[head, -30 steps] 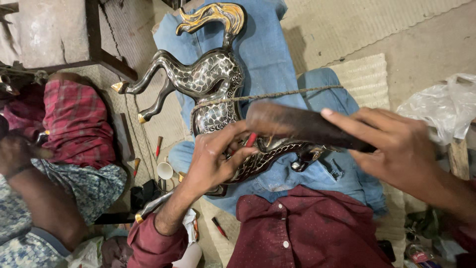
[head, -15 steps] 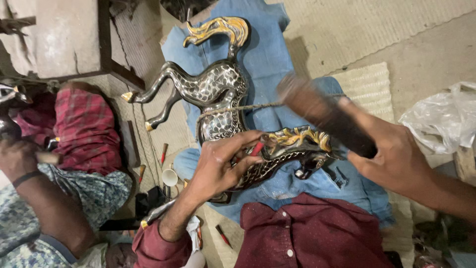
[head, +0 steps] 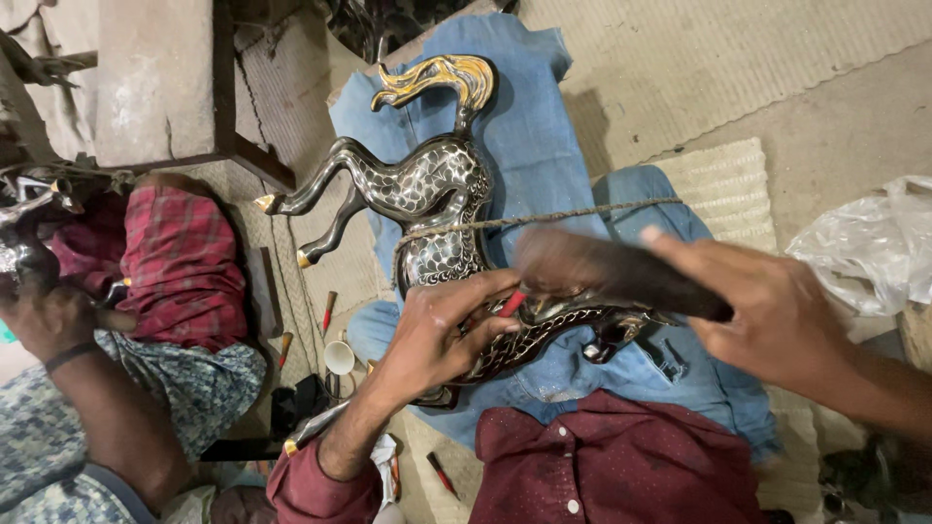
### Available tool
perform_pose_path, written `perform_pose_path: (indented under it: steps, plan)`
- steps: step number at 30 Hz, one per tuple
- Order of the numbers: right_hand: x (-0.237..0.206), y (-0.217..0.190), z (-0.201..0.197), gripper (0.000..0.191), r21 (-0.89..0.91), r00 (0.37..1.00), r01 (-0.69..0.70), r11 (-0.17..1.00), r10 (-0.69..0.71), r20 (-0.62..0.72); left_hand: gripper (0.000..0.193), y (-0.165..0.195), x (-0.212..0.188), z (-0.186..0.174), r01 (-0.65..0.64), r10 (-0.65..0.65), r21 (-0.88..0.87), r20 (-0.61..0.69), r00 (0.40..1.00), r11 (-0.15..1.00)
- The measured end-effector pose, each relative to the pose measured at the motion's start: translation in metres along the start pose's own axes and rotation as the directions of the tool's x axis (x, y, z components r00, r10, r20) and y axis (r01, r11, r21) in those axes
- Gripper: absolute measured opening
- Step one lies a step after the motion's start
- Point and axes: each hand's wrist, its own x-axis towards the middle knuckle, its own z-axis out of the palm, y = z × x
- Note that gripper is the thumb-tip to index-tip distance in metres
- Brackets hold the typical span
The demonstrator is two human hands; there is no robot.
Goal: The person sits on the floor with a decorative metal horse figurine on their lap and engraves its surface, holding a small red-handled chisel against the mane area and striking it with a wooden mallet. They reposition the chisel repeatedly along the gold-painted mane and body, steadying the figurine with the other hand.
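A dark metal horse figure (head: 427, 189) with silver inlay and a golden tail lies across my lap on blue denim cloth (head: 529, 126), tied down by a thin rope (head: 544, 215). My left hand (head: 442, 330) rests on the horse's body and pinches a small red-handled chisel (head: 513, 303) against it. My right hand (head: 767, 311) grips a dark wooden mallet (head: 602, 272), blurred by motion, just above the chisel.
Another person (head: 107, 388) in a patterned shirt and red checked cloth sits at the left, a hand on another metal figure (head: 24, 228). A wooden block (head: 160, 82) stands at upper left. Loose chisels (head: 330, 311) and a small white cup (head: 339, 357) lie on the woven mat. A plastic bag (head: 874, 247) sits at right.
The mallet has swung, first lifting and then coming down level over the chisel. My left hand keeps the chisel on the horse. The view has shifted slightly.
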Motion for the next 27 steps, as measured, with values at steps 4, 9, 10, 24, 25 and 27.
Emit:
perform_pose_path:
  steps: [4,9,10,24,25,27]
  plan:
    - [-0.0001,0.0003,0.0007,0.096,0.011,1.000,0.000,1.000,0.001,-0.022,0.048,0.0012,0.0017,-0.0013,-0.021,0.021,-0.002,0.005,1.000,1.000]
    - [0.0003,-0.0001,-0.0013,0.099,0.287,0.996,-0.054,0.956,0.072,-0.052,0.048,0.0013,0.0023,-0.0033,-0.092,0.092,0.022,0.006,0.996,0.995]
    - [0.0002,0.0000,-0.0018,0.097,0.050,0.999,-0.041,0.998,0.041,-0.003,0.048,0.0016,0.0022,-0.0029,-0.091,0.091,0.030,0.000,0.996,0.995]
    - [-0.0021,0.0057,-0.0027,0.083,-0.025,0.998,-0.007,1.000,0.005,-0.060,0.048,0.0028,0.0030,-0.0023,-0.004,0.004,0.012,0.027,1.000,1.000]
    - [-0.0019,0.0054,-0.0037,0.084,0.106,0.981,0.092,0.990,-0.072,-0.178,0.047,0.0022,0.0032,-0.0021,-0.033,0.033,0.023,0.015,0.999,0.999]
    - [-0.0006,0.0043,-0.0054,0.084,0.188,0.961,0.152,0.970,-0.101,-0.259,0.045,0.0007,0.0038,-0.0020,-0.094,0.094,0.049,-0.007,0.996,0.994]
